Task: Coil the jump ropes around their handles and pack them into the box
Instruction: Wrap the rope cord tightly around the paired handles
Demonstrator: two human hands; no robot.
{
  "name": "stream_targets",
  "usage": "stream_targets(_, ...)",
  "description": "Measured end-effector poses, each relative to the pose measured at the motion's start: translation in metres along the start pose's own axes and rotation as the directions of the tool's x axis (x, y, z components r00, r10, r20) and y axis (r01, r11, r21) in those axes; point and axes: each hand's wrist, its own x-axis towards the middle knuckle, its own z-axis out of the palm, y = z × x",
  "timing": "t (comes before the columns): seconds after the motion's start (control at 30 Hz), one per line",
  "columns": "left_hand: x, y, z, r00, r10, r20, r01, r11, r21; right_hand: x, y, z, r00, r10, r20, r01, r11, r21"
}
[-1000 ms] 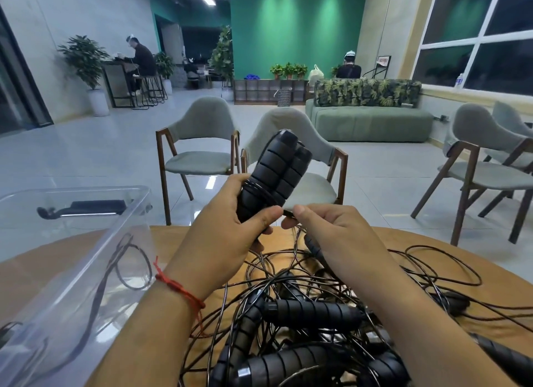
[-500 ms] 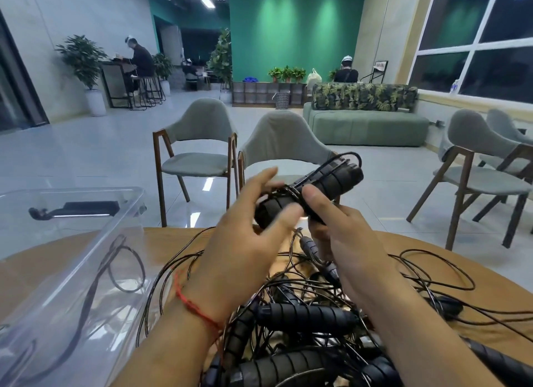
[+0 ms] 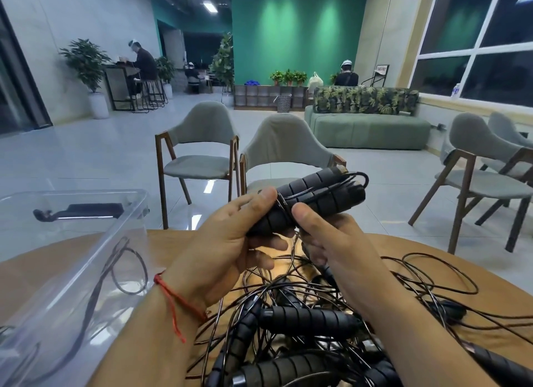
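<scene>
The left hand (image 3: 227,251) has its grip clamped on the near end of a pair of black ribbed handles (image 3: 317,196). Its thumb (image 3: 261,199) lies flat over the top and its fingers curl underneath. The right hand's (image 3: 331,242) grip is closed on the same pair just beside the left. The right thumb (image 3: 305,216) presses the side of the handles, and the other fingers are folded below, partly hidden. Thin black cord (image 3: 284,202) crosses the handles between the two thumbs, and a small loop of it stands out at their far end.

The clear plastic box (image 3: 72,192) stands at the left of the desk (image 3: 496,274). Seen from it, the held handles are up and to the right, raised off the desk, and they tilt away from it with the far end higher. Both forearms reach forward to the right of the box, palms turned toward each other. A red string (image 3: 173,297) circles the left wrist, on the side nearest the box.

Further right of the box, under and around the forearms, a tangle of jump ropes (image 3: 302,320) lies on the desk, with several ribbed handles among loose loops. A dark cord (image 3: 127,268) shows through the box's clear wall. Beyond the box stand two grey chairs (image 3: 202,156).
</scene>
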Motion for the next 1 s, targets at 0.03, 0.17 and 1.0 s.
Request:
stream_targets(0.03,0.001,-0.001,0.000,0.998,0.037,-0.041,-0.037,0.999,0.006,0.001,0.000,0.001,1.000,0.009,-0.008,-0.009,1.000,-0.022)
stream_targets(0.17,0.004,-0.010,0.002,0.930,0.277,-0.241,-0.226,0.949,0.220,0.004,0.005,0.001,0.989,0.089,-0.117,-0.103,0.987,-0.119)
stream_targets(1.0,0.006,-0.037,0.003,0.568,0.759,0.319,-0.623,0.143,0.769,0.001,-0.008,0.000,0.954,0.299,-0.025,-0.281,0.919,0.275)
